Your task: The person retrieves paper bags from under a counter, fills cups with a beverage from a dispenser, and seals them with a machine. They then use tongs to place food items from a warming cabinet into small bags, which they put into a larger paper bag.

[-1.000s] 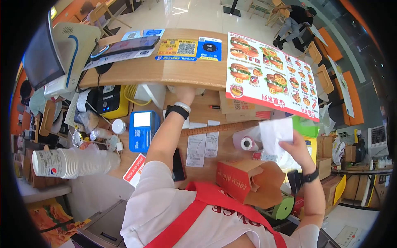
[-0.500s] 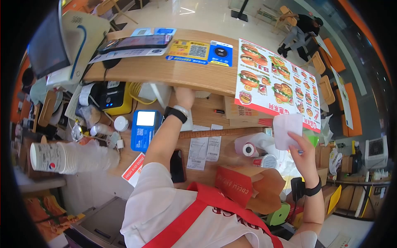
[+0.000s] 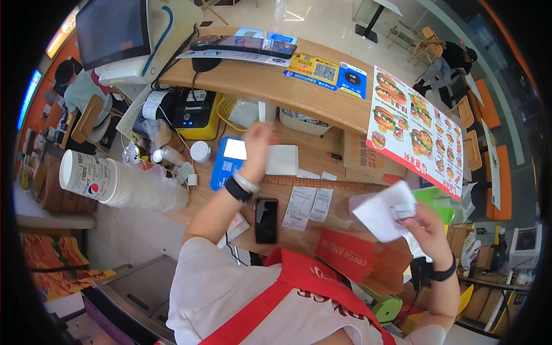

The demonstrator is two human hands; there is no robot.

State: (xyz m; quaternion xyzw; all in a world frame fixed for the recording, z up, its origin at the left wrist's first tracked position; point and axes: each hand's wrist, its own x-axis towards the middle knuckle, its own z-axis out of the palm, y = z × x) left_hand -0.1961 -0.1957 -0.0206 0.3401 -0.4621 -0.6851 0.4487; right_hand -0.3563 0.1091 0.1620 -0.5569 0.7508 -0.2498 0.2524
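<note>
Crumpled white paper (image 3: 380,214) (receipt, perhaps), right hand (image 3: 430,229)

Fast-food counter; burger menu (image 3: 415,129); till (image 3: 123,34)

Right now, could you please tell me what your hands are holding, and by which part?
The right hand pinches a white paper sheet by its right edge. The left hand is blurred; nothing shows in it.

One held paper (image 3: 382,213), two receipts (image 3: 299,208), one menu (image 3: 414,135)
</note>
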